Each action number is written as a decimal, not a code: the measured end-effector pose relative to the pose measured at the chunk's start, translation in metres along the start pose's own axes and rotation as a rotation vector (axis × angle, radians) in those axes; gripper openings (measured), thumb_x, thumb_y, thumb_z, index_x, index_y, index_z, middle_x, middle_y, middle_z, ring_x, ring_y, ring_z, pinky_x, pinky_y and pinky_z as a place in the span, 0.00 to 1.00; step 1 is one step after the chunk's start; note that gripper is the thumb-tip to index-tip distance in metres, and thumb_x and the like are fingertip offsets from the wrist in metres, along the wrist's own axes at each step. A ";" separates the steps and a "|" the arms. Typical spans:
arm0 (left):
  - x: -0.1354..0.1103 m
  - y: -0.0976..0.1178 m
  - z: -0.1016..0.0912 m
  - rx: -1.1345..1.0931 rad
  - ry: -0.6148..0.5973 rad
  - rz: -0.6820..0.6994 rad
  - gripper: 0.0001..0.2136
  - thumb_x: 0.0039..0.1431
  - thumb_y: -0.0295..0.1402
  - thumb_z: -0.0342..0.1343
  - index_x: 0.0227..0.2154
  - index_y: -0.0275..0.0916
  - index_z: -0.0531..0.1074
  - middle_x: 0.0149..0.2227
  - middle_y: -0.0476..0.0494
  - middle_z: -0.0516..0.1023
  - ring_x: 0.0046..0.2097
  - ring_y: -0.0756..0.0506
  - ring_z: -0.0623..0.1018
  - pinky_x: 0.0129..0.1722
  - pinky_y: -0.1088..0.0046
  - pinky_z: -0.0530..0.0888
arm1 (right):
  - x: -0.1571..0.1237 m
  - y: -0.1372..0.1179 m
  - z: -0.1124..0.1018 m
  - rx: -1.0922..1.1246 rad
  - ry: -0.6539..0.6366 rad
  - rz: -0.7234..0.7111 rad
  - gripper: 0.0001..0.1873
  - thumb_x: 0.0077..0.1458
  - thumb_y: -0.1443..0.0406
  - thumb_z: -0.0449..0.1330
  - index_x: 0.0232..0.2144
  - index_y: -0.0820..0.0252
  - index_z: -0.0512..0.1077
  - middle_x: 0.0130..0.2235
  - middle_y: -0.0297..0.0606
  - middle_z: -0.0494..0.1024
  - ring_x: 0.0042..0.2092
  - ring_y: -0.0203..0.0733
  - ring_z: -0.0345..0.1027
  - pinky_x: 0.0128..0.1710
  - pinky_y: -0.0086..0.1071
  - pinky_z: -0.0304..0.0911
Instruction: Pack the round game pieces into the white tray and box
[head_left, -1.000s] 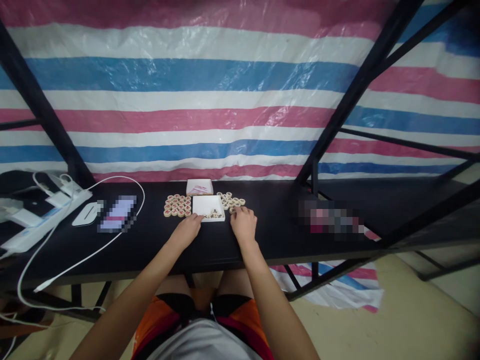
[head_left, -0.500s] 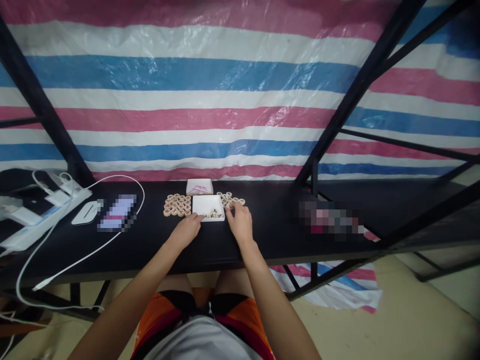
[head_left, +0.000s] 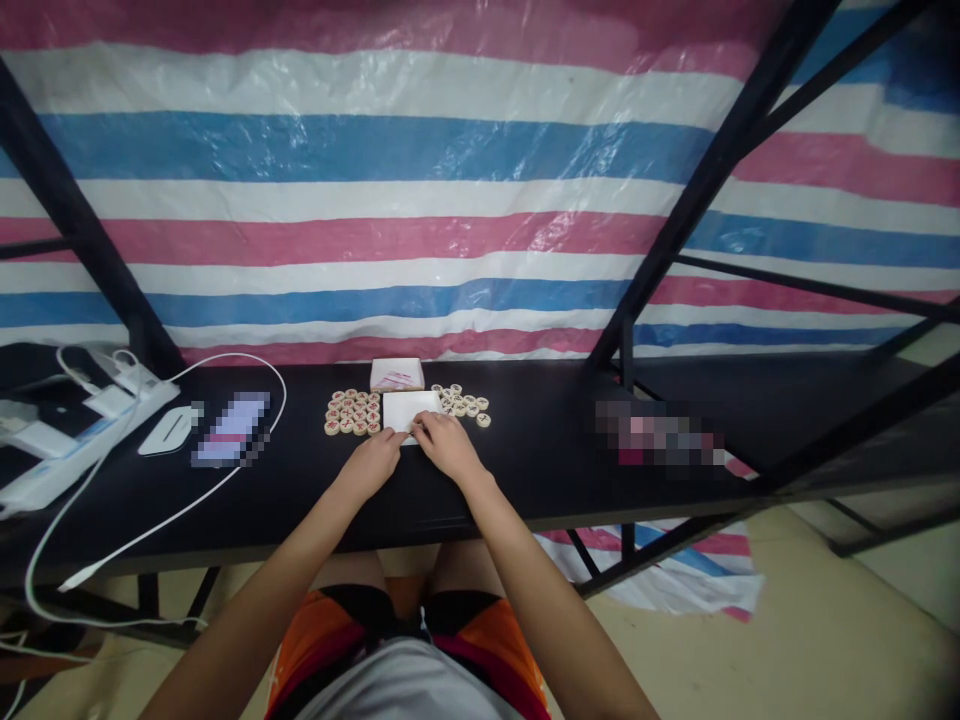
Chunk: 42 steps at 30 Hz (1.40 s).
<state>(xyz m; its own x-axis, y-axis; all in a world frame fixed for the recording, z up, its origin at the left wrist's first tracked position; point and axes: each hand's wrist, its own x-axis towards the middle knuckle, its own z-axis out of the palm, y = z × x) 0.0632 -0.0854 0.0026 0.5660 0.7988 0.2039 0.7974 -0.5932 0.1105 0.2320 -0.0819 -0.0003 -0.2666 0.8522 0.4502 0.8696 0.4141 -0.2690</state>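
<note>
The white box [head_left: 405, 406] is set on the counter [head_left: 540, 460] just ahead of both grips, its near left corner touched by the left hand [head_left: 371, 460] and its near edge covered by the right hand [head_left: 448, 447], fingers curled on each, though whether anything is held cannot be told.

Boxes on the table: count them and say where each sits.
2. One white box lies between the left pile of game pieces and the right pile, partly under the right hand. The other box sits behind it, by the striped sheet. None seems hidden.
</note>
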 end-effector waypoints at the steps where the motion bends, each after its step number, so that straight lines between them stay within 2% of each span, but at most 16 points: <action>1: 0.000 0.001 -0.001 0.001 -0.007 0.000 0.17 0.62 0.24 0.42 0.52 0.35 0.66 0.42 0.40 0.72 0.43 0.46 0.75 0.45 0.71 0.72 | 0.000 0.001 0.001 0.004 0.012 0.008 0.09 0.62 0.65 0.50 0.38 0.61 0.69 0.35 0.39 0.76 0.39 0.40 0.69 0.45 0.32 0.56; 9: 0.001 0.005 -0.006 -0.008 -0.044 -0.029 0.17 0.61 0.23 0.42 0.52 0.35 0.66 0.43 0.40 0.72 0.43 0.46 0.75 0.45 0.71 0.72 | 0.003 0.007 0.003 0.104 0.037 0.034 0.11 0.62 0.64 0.51 0.39 0.59 0.73 0.38 0.38 0.77 0.41 0.39 0.69 0.45 0.31 0.58; 14: 0.000 0.005 -0.006 -0.015 -0.039 -0.012 0.18 0.61 0.23 0.42 0.53 0.35 0.65 0.43 0.39 0.72 0.44 0.45 0.75 0.46 0.70 0.71 | -0.003 0.004 0.005 -0.001 0.027 -0.006 0.17 0.64 0.62 0.46 0.44 0.59 0.73 0.47 0.42 0.76 0.53 0.44 0.64 0.55 0.38 0.52; 18: 0.000 0.005 -0.006 -0.002 -0.045 -0.025 0.18 0.61 0.23 0.43 0.53 0.35 0.65 0.43 0.39 0.72 0.44 0.45 0.75 0.45 0.70 0.71 | -0.010 0.002 0.006 -0.070 0.018 0.015 0.19 0.64 0.60 0.46 0.49 0.60 0.70 0.51 0.44 0.73 0.57 0.46 0.60 0.57 0.41 0.50; 26: 0.001 0.004 -0.007 -0.019 -0.036 -0.012 0.17 0.62 0.24 0.43 0.51 0.34 0.67 0.44 0.39 0.72 0.44 0.45 0.75 0.47 0.70 0.71 | -0.013 0.002 -0.002 -0.113 0.003 0.045 0.17 0.64 0.60 0.46 0.42 0.59 0.73 0.43 0.43 0.74 0.47 0.42 0.66 0.49 0.35 0.56; 37: 0.001 0.003 -0.005 -0.038 -0.031 -0.002 0.15 0.62 0.23 0.42 0.48 0.35 0.68 0.42 0.40 0.72 0.45 0.46 0.75 0.47 0.70 0.71 | -0.013 0.006 0.000 -0.086 0.015 0.016 0.15 0.64 0.61 0.47 0.39 0.61 0.72 0.40 0.42 0.74 0.45 0.42 0.65 0.48 0.33 0.57; 42: 0.001 0.002 -0.003 -0.017 -0.030 -0.004 0.15 0.63 0.25 0.42 0.50 0.36 0.67 0.43 0.40 0.72 0.43 0.46 0.75 0.45 0.71 0.72 | -0.011 0.009 0.003 -0.049 0.034 -0.017 0.15 0.64 0.63 0.46 0.40 0.62 0.72 0.40 0.42 0.74 0.45 0.41 0.66 0.49 0.32 0.58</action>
<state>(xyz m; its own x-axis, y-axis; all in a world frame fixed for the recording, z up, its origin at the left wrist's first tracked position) 0.0649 -0.0866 0.0064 0.5693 0.8034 0.1744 0.7959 -0.5918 0.1277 0.2409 -0.0869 -0.0106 -0.2684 0.8334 0.4832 0.8843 0.4121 -0.2196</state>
